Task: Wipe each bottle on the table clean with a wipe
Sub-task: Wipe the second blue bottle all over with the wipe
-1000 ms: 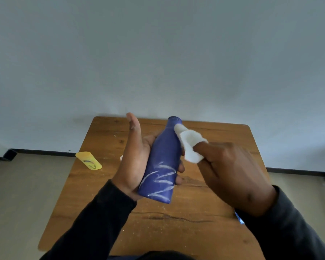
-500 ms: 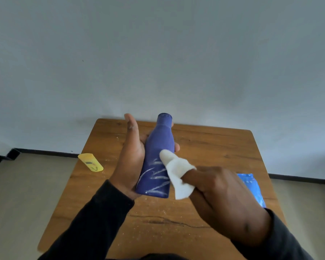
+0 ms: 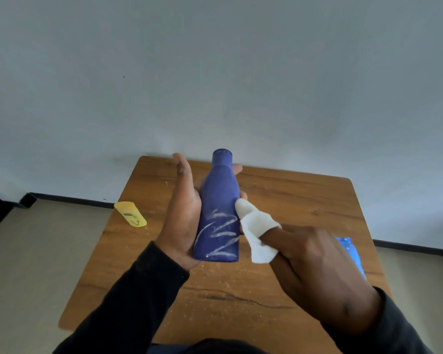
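Both hands: left (image 3: 183,221) grips bottle (image 3: 219,213), right (image 3: 317,267) presses wipe (image 3: 256,231).

A plain pale grey-blue wall (image 3: 215,72) is filling the upper half of the frame, unmarked apart from a tiny dark speck at upper left. A dark skirting strip (image 3: 69,199) is running along the wall's foot at left, and is being picked up again at the right edge. Beige floor (image 3: 36,264) is being shown at lower left and lower right. A wooden table (image 3: 304,200) with rounded corners is occupying the lower centre; its brown grained top is being crossed by a dark crack near the bottom and is being dusted with pale crumbs. Soft, even light is being cast, with a faint shadow behind the table's far edge.
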